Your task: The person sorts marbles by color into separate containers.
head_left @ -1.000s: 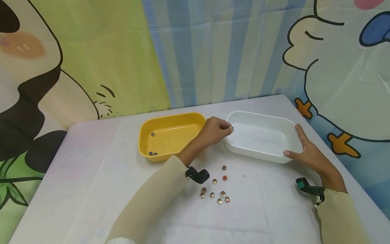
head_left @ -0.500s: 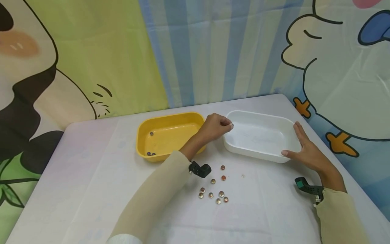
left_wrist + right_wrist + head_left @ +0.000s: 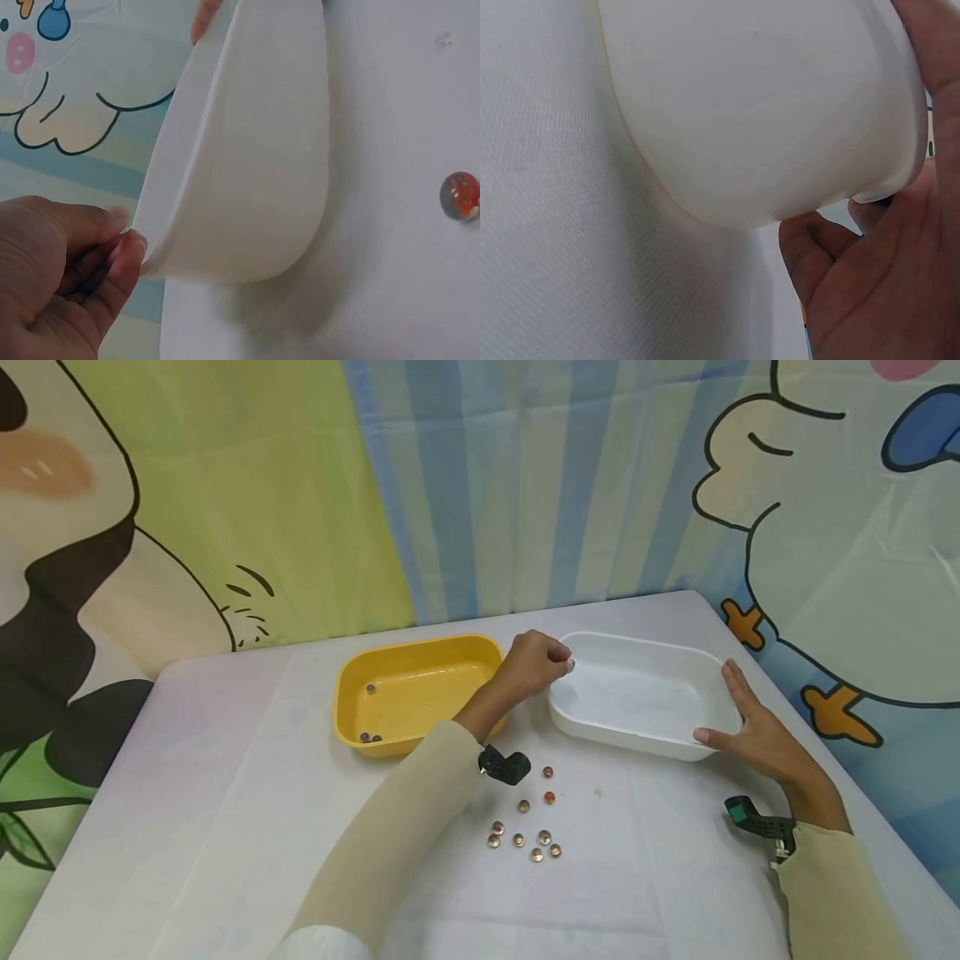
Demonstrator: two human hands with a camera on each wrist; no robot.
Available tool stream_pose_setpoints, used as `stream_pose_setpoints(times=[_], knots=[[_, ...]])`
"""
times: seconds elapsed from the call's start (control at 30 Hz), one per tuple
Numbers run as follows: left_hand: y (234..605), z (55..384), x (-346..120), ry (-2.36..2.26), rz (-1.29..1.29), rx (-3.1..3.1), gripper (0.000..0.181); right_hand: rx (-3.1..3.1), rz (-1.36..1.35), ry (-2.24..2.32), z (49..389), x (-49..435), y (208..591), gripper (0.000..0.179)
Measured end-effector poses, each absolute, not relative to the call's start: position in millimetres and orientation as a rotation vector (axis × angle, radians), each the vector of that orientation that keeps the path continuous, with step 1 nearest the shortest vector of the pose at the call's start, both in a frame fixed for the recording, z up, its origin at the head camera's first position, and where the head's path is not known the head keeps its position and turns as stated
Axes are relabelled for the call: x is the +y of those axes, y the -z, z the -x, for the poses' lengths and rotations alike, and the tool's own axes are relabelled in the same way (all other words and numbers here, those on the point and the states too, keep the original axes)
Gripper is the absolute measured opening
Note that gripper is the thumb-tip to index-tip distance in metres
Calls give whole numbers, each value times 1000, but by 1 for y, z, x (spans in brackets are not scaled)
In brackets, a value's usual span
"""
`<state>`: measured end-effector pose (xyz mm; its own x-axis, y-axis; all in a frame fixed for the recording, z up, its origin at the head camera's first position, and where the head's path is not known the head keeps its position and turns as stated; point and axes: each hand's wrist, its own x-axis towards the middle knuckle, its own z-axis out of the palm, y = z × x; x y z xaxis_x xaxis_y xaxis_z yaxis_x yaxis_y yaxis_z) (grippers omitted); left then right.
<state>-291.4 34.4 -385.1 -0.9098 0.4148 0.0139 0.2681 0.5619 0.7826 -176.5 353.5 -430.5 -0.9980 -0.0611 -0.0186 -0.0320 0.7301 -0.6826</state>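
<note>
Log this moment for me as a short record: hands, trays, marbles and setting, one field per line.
Left hand: pinches a small object, mostly hidden, by the left rim of the white tray
Right hand: holds that tray's right end
White tray contents: no marbles visible
Yellow tray: left of the white one, three dark marbles visible inside
Loose marbles: nine, in front of the trays
Surface: white tablecloth
Backdrop: cartoon-printed cloth

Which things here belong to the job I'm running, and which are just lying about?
Likely part of the job:
left hand, apparently pinching a tiny, mostly hidden object
right hand, gripping the white oblong plastic tray
loose, round, reddish-amber glass marbles
yellow oblong plastic tray holding three small dark marbles

Probably just surroundings:
white tablecloth
printed cartoon fabric backdrop
</note>
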Motion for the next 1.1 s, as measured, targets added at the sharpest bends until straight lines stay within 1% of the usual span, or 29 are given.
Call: stream_pose_setpoints(times=[0.13, 0.4, 0.6, 0.93, 1.1], knots=[[386, 293, 35, -1271, -552, 2637, 26, 2886, 77, 1149, 177, 352, 430, 112], [388, 293, 39, -1167, -686, 2672, 28, 2881, 62, 1156, 179, 351, 431, 112], [389, 290, 34, -1219, -699, 2675, 29, 2870, 47, 1159, 179, 352, 432, 113], [395, 269, 22, -1307, -841, 2610, 25, 2852, 83, 1158, 178, 356, 433, 113], [393, 257, 12, -1398, -848, 2570, 23, 2848, 109, 1155, 178, 356, 431, 115]])
